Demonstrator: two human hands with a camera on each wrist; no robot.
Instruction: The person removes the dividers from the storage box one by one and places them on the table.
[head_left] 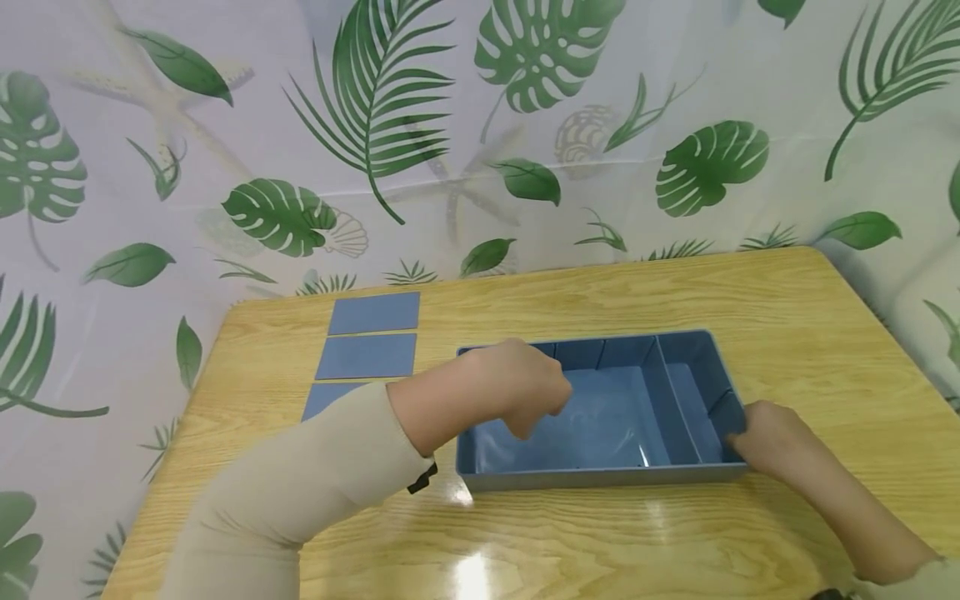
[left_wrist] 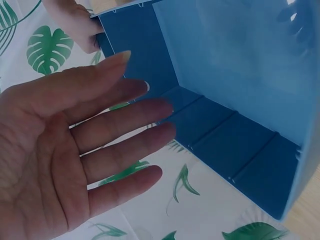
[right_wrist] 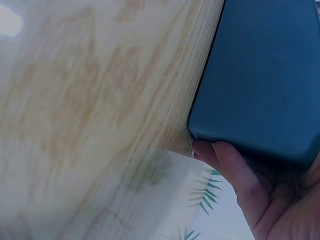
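A blue rectangular tray (head_left: 600, 478) lies on the wooden table, with a long divider (head_left: 677, 404) marking off a narrow compartment at its right end. My left hand (head_left: 517, 387) hovers over the tray's left part, hiding some of its far rim. In the left wrist view that hand's fingers (left_wrist: 125, 111) are extended and slightly spread, holding nothing, beside the tray's inner wall (left_wrist: 225, 135). At the tray's right end my right hand (head_left: 780, 437) grips the wall near the front corner. The right wrist view shows its fingers (right_wrist: 240, 172) against the tray's outer side (right_wrist: 260, 85).
Left of the tray, flat blue rectangular panels lie in a column: a far one (head_left: 375, 313), a middle one (head_left: 366, 357), and a near one (head_left: 326, 397) partly covered by my left sleeve. A leaf-patterned cloth (head_left: 465, 150) hangs behind the wooden table (head_left: 570, 542).
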